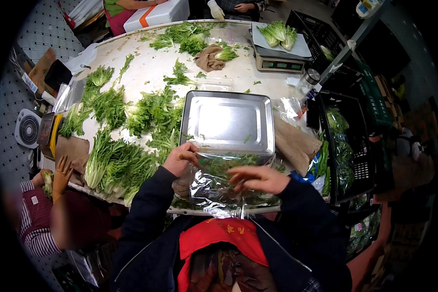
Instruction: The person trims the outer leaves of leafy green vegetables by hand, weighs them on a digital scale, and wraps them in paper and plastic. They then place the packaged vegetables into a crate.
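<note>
A clear plastic bag [211, 186] lies at the table's near edge, with leafy greens showing under or through the film. The top left corner of that bag is pinched in the fingers of my left hand [182, 158]. Over the bag's right part, my right hand [259, 179] is blurred, its fingers spread, and no object shows in it. Just beyond both hands sits a shallow metal tray [228, 120] with a few leaf scraps on it. Heads of frilly endive [116, 166] are heaped left of my left hand.
Brown cloth [295, 142] and green peppers [323, 160] lie at the right, beside a black crate [350, 146] of bagged greens. A scale [279, 60] bearing greens stands at the far right, near a jar [308, 82]. A gloved co-worker's hand [61, 175] is at the left edge.
</note>
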### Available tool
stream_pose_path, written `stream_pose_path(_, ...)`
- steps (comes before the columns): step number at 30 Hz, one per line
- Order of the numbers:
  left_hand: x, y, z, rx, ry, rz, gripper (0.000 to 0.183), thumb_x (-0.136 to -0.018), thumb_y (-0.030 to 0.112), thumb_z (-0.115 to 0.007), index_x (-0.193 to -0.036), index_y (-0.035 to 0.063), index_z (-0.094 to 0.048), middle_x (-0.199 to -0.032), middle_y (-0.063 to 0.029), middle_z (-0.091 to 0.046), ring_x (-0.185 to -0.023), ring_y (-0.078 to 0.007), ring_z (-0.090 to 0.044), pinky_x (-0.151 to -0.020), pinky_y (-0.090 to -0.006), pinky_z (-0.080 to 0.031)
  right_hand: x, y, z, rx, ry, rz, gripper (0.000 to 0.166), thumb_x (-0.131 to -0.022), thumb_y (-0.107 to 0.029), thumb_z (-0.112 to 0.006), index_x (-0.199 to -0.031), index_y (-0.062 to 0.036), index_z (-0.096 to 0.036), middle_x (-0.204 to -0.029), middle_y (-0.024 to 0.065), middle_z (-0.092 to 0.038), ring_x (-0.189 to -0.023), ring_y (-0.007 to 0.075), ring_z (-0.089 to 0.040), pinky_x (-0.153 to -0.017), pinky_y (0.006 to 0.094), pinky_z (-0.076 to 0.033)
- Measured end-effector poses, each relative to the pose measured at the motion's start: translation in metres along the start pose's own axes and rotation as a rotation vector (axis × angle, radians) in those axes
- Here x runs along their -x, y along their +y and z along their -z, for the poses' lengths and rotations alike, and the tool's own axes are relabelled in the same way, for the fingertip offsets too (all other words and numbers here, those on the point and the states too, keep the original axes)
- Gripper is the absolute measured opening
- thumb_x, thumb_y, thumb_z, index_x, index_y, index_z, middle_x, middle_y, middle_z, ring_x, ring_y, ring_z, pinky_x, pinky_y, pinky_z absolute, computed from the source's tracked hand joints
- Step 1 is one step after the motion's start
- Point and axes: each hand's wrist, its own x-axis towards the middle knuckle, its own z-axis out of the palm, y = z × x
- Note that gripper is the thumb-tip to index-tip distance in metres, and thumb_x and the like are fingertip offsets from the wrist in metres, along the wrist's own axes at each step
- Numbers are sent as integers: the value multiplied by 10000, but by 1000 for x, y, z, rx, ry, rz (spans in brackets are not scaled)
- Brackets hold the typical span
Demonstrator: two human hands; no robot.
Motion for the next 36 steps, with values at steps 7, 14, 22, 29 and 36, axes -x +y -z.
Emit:
stream_pose_path(7, 13, 77, -26, -469, 257, -366, 260, -710, -93, -505, -896, 24, -643, -958, -135, -579, -887, -298, -582, -757, -360, -487, -6, 98, -34, 178, 72, -102, 377, -923, -125, -518, -1294, -65, -550, -1130, 119, -669, -1031, 200, -638, -914, 307, -473)
stream_pose_path(14, 60, 21, -80, -759, -450, 137, 224, -851, 272, -643, -990, 100, -679, -844, -119, -648, -759, -343, -630, -670, -438, -507, 13, 132, -47, 300, 216, -120, 325, -892, -178, -583, -1192, -57, -620, -1082, 126, -680, -961, 227, -661, -848, 314, -495)
stream_pose_path(22, 69, 2, -73, -446, -180, 409, 344, -806, 402, -694, -849, 62, -662, -738, -152, -646, -727, -350, -639, -639, -454, -490, 35, 140, -43, 287, 886, -296, 322, -832, -197, -697, -1060, 16, -619, -832, 117, -675, -733, 202, -654, -668, 322, -516)
stream_pose_path(29, 63, -25, -70, -313, 95, 416, 603, -694, 360, -834, -1070, -24, -561, -1042, -231, -631, -980, -371, -609, -805, -400, -490, 31, 163, -19, 313, 943, -135, 534, -753, -122, -748, -1223, 33, -546, -1059, 154, -654, -942, 203, -632, -813, 320, -499)
stream_pose_path(36, 49, -58, -68, 86, -180, 486, 217, -804, 154, -754, -929, -9, -684, -782, -32, -679, -745, -94, -600, -721, -280, -483, 14, 171, -11, 103, 777, -230, 282, -778, -110, -714, -1012, 29, -642, -915, 52, -678, -848, 129, -609, -787, 278, -473)
